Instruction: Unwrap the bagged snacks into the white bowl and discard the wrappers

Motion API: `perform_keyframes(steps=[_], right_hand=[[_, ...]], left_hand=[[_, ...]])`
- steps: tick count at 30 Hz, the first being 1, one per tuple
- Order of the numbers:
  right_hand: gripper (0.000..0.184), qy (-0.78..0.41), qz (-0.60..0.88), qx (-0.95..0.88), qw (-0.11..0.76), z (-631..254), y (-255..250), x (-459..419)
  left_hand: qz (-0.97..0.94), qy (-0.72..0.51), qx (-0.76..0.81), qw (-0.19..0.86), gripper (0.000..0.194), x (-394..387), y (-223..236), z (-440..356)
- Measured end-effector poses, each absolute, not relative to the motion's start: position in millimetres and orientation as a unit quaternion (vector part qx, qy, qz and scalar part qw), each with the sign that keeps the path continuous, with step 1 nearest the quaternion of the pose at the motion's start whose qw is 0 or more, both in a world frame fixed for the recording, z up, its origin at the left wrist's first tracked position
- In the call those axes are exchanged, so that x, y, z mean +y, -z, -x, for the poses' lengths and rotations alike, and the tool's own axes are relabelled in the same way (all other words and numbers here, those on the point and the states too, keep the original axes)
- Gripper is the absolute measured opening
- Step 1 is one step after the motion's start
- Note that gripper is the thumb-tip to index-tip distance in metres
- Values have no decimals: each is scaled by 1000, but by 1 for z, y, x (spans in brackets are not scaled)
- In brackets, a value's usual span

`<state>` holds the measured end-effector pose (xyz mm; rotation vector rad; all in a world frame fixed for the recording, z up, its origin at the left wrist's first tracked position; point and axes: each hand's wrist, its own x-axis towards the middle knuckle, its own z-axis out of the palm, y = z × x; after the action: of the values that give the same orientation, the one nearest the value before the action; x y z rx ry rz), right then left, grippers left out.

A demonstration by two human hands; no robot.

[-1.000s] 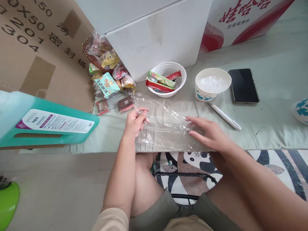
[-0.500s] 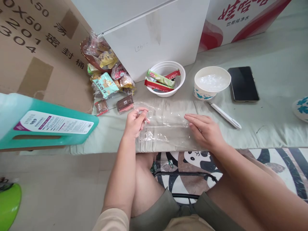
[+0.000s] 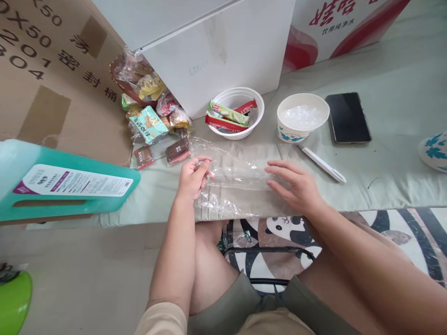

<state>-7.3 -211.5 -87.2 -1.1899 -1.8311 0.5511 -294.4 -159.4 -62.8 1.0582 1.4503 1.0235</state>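
Observation:
A clear plastic bag [image 3: 237, 186] lies flat on the pale green cloth [image 3: 384, 172] at the near edge. My left hand [image 3: 193, 177] is closed, pinching the bag's left edge between thumb and fingers. My right hand [image 3: 295, 187] lies open and flat, fingers stretched out, pressing on the bag's right side. Behind the bag stands a white bowl [image 3: 237, 114] with a few wrapped snack bars, and beside it a paper bowl [image 3: 302, 117] with something clear and crinkled inside.
A heap of wrapped snacks [image 3: 153, 121] lies at the left by a cardboard box [image 3: 52, 79]. A white box [image 3: 216, 51] stands behind. A black phone [image 3: 347, 117] and a white pen [image 3: 321, 163] lie at the right. A teal jug [image 3: 66, 184] juts in from the left.
My right hand has slid a little left and back across the bag, flattening it. My left hand has kept its pinch on the left edge.

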Motion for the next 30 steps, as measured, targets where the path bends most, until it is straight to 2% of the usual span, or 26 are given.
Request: perform_keyframes(steps=[1, 5, 8, 11, 12, 14, 23, 27, 30], right_hand=[[17, -224, 489, -720, 437, 8, 87, -210], [24, -225, 580, -602, 501, -4, 80, -208], [26, -221, 547, -608, 532, -13, 78, -210], [43, -216, 466, -745, 425, -6, 81, -213], [38, -209, 457, -772, 388, -1, 83, -214], [14, -196, 466, -781, 367, 8, 84, -213], [18, -341, 568, -547, 511, -14, 70, -206], [20, -293, 576, -441, 622, -20, 69, -205], [49, -283, 526, -490, 635, -22, 73, -206]], left_hand=[[-441, -427, 602, 510, 42, -159, 63, 294], [-436, -438, 606, 501, 44, -158, 62, 297], [-431, -441, 608, 499, 44, -158, 61, 298], [-433, -432, 608, 507, 43, -158, 62, 295], [-435, -430, 606, 509, 42, -159, 62, 293], [-438, -430, 601, 512, 42, -159, 63, 291], [-438, -435, 607, 501, 43, -159, 64, 301], [-458, -403, 593, 525, 45, -161, 65, 299], [-450, -410, 585, 535, 47, -161, 65, 295]])
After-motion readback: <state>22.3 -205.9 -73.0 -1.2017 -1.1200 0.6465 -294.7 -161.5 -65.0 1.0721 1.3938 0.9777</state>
